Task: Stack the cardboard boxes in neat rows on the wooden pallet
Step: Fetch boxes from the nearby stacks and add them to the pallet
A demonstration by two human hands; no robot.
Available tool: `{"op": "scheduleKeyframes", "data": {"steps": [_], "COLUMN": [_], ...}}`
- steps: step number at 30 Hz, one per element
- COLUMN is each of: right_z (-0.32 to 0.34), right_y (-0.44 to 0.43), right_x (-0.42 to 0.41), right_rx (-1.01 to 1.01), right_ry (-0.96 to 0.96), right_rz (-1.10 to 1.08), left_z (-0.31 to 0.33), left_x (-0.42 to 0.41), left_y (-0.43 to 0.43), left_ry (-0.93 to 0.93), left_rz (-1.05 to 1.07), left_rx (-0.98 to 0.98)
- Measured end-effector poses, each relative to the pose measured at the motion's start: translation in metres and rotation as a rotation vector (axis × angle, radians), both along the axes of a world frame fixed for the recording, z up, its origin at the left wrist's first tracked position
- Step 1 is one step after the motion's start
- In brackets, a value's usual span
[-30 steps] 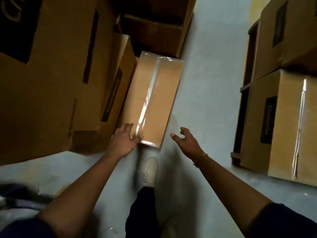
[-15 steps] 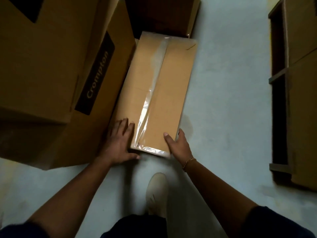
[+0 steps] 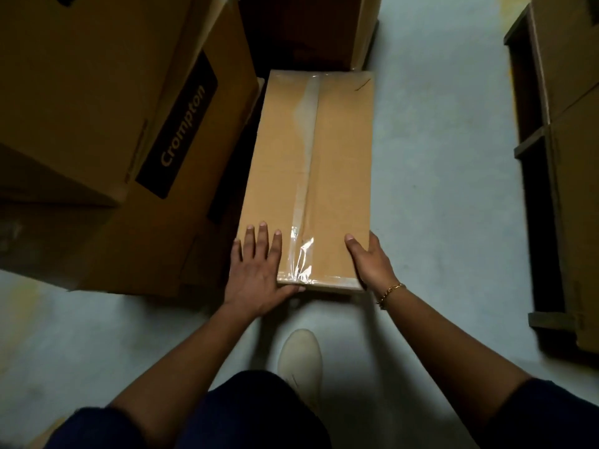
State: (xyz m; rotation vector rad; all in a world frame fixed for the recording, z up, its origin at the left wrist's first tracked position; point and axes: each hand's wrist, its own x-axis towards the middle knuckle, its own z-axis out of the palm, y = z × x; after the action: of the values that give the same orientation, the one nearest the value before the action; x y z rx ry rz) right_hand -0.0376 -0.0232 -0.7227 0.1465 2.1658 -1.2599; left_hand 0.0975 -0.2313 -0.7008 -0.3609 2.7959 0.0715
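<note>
Long tan cardboard box sealed with clear tape lies flat on the pale grey floor, its near short end between both hands. Left hand rests on the near-left corner of the top face, fingers straight and spread, thumb stretched along the near end edge; open, flat palm, no wrap seen. Right hand clamps the near-right corner, thumb on top, palm against the right side, the other fingers hidden down that side. Thin gold chain bracelet on the right wrist.

Just left of the left hand: large brown cardboard carton with black "Crompton" label, close alongside the long box; whether they touch cannot be told. Beyond the hands, past the far end of the long box, a dark shadowed brown carton. Well to the right of the right hand, across bare floor: dark wooden pallet with stacked brown cardboard boxes on it, cut off by the frame edge. Below the hands, between the forearms: cream-coloured shoe on the floor, dark blue trouser leg above it.
</note>
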Motion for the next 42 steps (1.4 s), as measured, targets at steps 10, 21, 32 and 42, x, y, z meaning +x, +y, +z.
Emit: {"op": "scheduleKeyframes", "data": {"steps": [10, 21, 32, 42], "right_z": [-0.008, -0.022, 0.056, 0.294], "right_y": [0.03, 0.018, 0.088, 0.167], "right_x": [-0.011, -0.001, 0.028, 0.039], "right_rx": [-0.048, -0.18, -0.13, -0.202], "right_ry": [-0.083, -0.174, -0.188, -0.232], "right_rz": [0.03, -0.138, -0.258, -0.411], "left_z": [0.006, -0.007, 0.07, 0.298], "left_x": [-0.001, -0.023, -0.022, -0.056], "left_y": [-0.031, -0.027, 0.03, 0.089], "left_ry": [0.213, 0.164, 0.03, 0.079], "left_rz": [0.711, 1.074, 1.044, 0.809], "left_rx": [0.528, 1.119, 1.08, 1.13]}}
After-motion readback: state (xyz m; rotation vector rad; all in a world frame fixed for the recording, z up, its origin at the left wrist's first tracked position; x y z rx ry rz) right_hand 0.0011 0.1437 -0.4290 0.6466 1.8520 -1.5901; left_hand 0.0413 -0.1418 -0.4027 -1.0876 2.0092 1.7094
